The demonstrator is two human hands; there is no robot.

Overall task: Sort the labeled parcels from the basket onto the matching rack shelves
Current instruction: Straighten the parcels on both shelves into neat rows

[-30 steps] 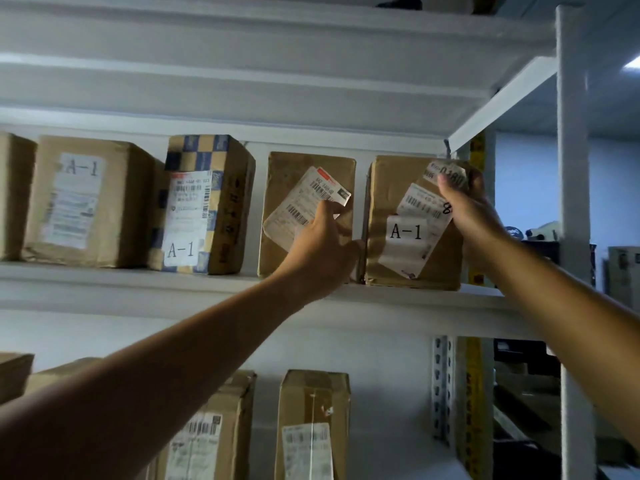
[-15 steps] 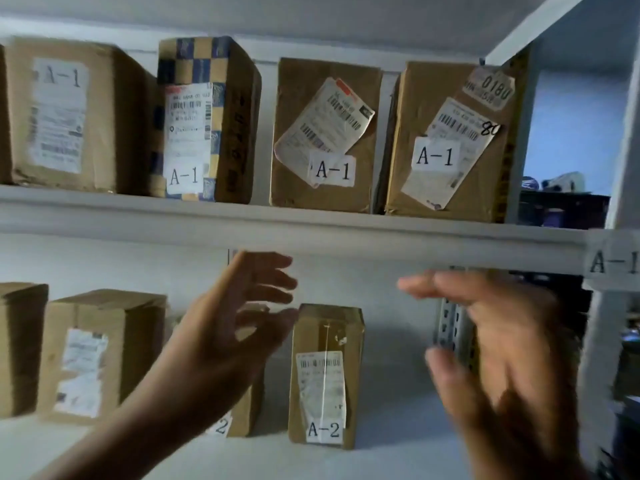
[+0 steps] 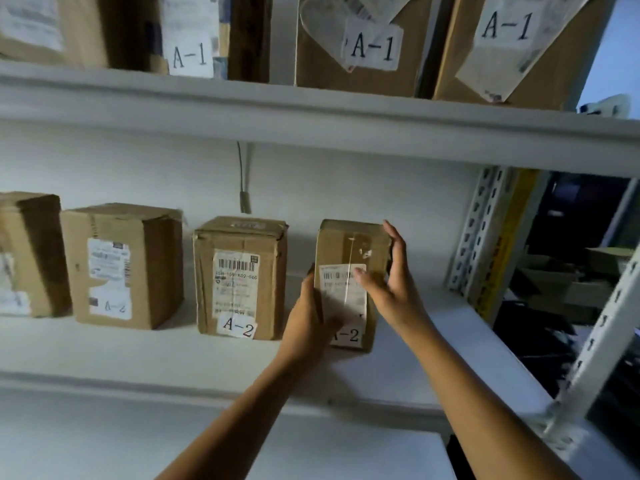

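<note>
A small brown parcel (image 3: 353, 244) with an A-2 label stands upright on the middle rack shelf (image 3: 138, 355), the rightmost in its row. My left hand (image 3: 310, 317) grips its lower left side, thumb across the front near the label. My right hand (image 3: 391, 289) lies against its right side with straight fingers, the thumb touching the barcode sticker. The basket is out of view.
Three more parcels stand to the left on the same shelf, the nearest (image 3: 239, 278) marked A-2. The upper shelf (image 3: 311, 116) carries A-1 parcels (image 3: 374, 46). Perforated rack uprights (image 3: 474, 237) (image 3: 595, 348) stand at the right. A thin cable (image 3: 244, 181) hangs behind.
Both hands left the A-1 parcels on the upper shelf, dropped down, and now hold the rightmost A-2 parcel on the middle shelf. The view tilted downward.
</note>
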